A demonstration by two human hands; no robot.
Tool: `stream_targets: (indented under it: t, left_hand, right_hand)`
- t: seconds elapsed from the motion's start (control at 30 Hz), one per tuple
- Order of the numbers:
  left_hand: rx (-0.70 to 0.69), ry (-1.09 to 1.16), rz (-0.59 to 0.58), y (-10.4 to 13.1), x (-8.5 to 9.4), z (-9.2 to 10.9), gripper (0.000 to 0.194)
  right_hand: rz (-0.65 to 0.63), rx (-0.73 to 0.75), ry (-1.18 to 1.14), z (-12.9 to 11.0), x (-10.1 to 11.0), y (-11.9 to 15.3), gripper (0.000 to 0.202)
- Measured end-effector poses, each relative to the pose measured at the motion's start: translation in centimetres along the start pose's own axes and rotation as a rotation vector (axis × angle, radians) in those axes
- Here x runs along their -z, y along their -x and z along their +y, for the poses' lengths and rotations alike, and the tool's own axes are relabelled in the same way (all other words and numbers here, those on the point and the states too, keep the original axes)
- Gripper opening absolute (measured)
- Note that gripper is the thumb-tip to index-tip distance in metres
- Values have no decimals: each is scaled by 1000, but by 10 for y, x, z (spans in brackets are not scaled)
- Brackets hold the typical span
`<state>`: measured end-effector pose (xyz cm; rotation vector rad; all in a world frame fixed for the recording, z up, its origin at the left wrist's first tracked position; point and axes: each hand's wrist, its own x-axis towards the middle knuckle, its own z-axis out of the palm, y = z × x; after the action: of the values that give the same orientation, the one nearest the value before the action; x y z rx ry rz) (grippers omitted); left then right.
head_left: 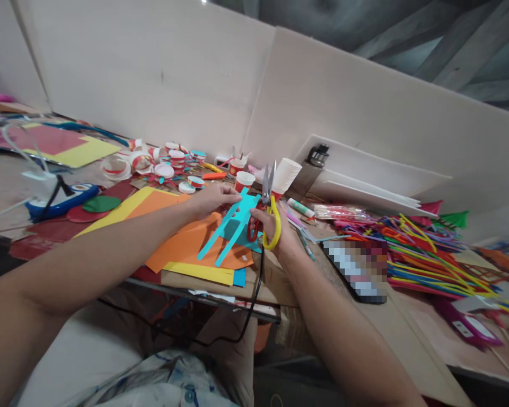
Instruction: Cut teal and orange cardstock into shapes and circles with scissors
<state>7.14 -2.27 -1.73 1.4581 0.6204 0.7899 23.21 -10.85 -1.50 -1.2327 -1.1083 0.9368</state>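
Over the middle of the table my left hand [218, 199] pinches a turquoise paper cut-out [234, 225] by its upper left edge. Long narrow strips run down from the cut-out toward me. My right hand [268, 221] holds scissors [273, 217] with one yellow and one red handle, blades pointing up and slightly parted. Its thumb side is close to the paper's right edge; whether it also touches the paper I cannot tell. Orange paper sheets [182, 246] lie beneath the hands, with a yellow sheet [203, 272] showing under them.
Paper cups [245, 180] and cut cup pieces [142, 162] stand toward the back wall, beside a white cup stack [287, 174]. At right lie a phone [358, 271] and many coloured pipe cleaners [428, 257]. A black cable [254, 305] hangs over the front edge.
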Motion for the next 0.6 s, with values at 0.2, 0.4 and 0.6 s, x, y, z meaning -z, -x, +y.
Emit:
stream_targets:
  t: [0.2, 0.4, 0.6]
  left_hand:
    - [46, 94, -59, 6, -7, 8, 28]
    - [-42, 69, -121, 7, -7, 8, 25]
    - [-40, -171, -238, 12, -9, 11, 23]
  right_hand:
    - [98, -8, -42, -4, 2, -5, 35]
    - [156, 110, -9, -6, 6, -9, 35]
    - [-3, 220, 80, -11, 4, 3, 39]
